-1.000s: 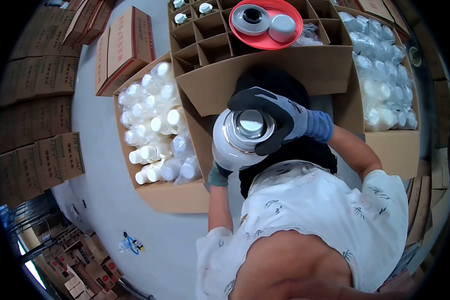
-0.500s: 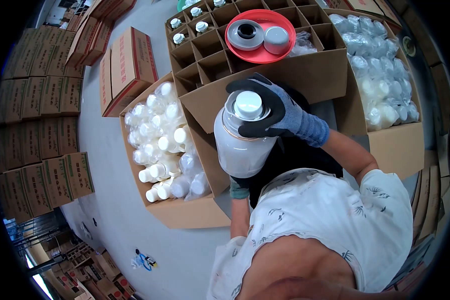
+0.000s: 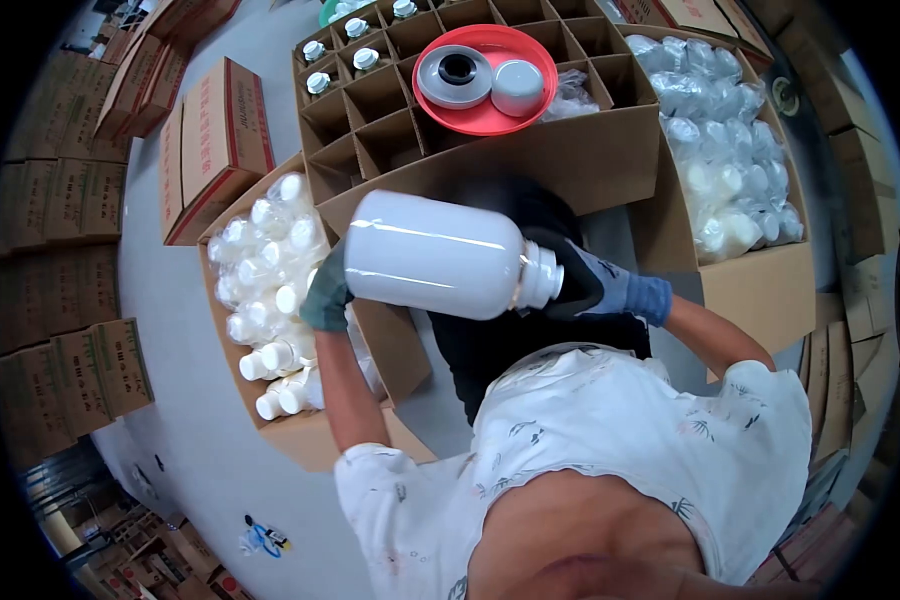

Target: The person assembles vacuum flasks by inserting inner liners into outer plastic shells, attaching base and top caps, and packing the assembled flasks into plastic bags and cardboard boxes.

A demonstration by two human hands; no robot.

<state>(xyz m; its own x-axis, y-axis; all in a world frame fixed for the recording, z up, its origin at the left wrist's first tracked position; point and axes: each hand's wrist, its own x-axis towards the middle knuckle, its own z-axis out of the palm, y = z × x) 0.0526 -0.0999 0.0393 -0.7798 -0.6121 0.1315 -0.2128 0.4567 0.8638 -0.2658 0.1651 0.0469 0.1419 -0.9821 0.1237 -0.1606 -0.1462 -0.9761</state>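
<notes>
A large glossy white bottle (image 3: 435, 255) lies on its side in the air in front of my body, its neck and cap pointing right. My left hand (image 3: 327, 297), in a green glove, supports its base end; those fingers are partly hidden behind the bottle. Around the neck end closes my right hand (image 3: 592, 282), in a blue-grey glove with dark palm and fingers. Just beyond the bottle stands a divided carton (image 3: 570, 165) with several white-capped bottles in its far left cells. On its dividers rests a red tray (image 3: 425, 108) bearing a grey ring-shaped part and a grey cap.
To the left, an open carton (image 3: 410, 345) holds white-capped bottles in clear plastic. Another open carton (image 3: 760, 300) of plastic-wrapped pieces stands right. A closed carton (image 3: 205, 150) sits on the floor at the left, and stacked cartons (image 3: 65, 290) line the far left.
The bottle has tipped from roughly upright to lying sideways, its cap swinging to the right. My left hand has come up and left to its base; my right hand has shifted right at the neck.
</notes>
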